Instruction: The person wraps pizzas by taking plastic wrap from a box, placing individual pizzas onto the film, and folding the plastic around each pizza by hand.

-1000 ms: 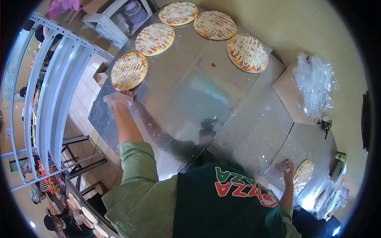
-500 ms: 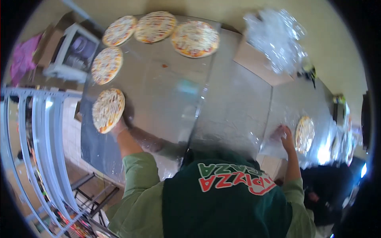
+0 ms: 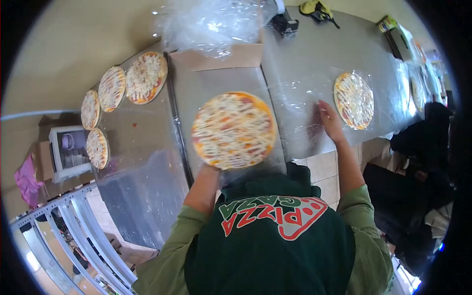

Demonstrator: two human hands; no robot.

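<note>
A round pizza [image 3: 233, 130] with shredded cheese and white streaks rests on my left hand [image 3: 208, 172], which supports it from below above the middle table. The fingers of that hand are hidden under the crust. My right hand [image 3: 330, 118] is over the right table with fingers stretched out, close to a clear plastic sheet [image 3: 300, 101]. Just right of it lies another pizza [image 3: 354, 101] on or in clear plastic film. Whether my right fingers touch the sheet I cannot tell.
Several pizzas [image 3: 146, 77] line the far left edge of the metal table [image 3: 142, 162]. A cardboard box [image 3: 221, 58] heaped with clear plastic bags [image 3: 211, 27] stands at the back. To the left is a metal rack [image 3: 88, 221]. A person in dark clothes [image 3: 418, 162] is at the right.
My left hand has carried the pizza from the left table edge to the middle, in front of my body. My view has turned right, and my right hand is now closer to the film-covered pizza.
</note>
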